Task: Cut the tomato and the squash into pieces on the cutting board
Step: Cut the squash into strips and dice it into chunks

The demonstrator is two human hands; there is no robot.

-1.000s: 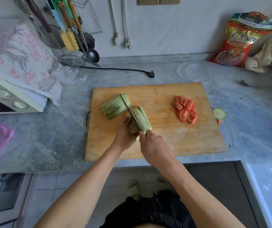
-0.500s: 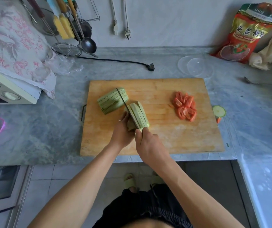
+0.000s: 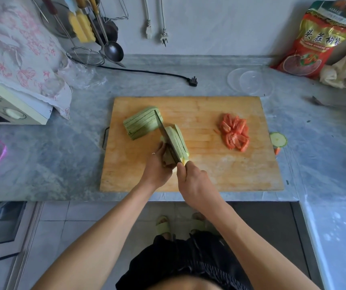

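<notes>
The right hand was closed around the handle of the knife, whose blade ran away from the person through the near squash half. The left hand steadied that half from its left side, fingers curled against the uncut portion just beside the blade. Several slices already leaned off to the right of the blade. The far squash half lay just beyond, fully sliced but standing together, touching the knife tip or nearly so. Both halves sat left of centre on the cutting board, which lay on the worktop. The tomato pieces formed a heap well apart to the right.

Judgement: the tomato was finished, and slicing of the second squash half was in progress. The next stroke would call for shifting the blade leftward by one slice and drawing the left fingertips back first, since little uncut squash remained to hold.
</notes>
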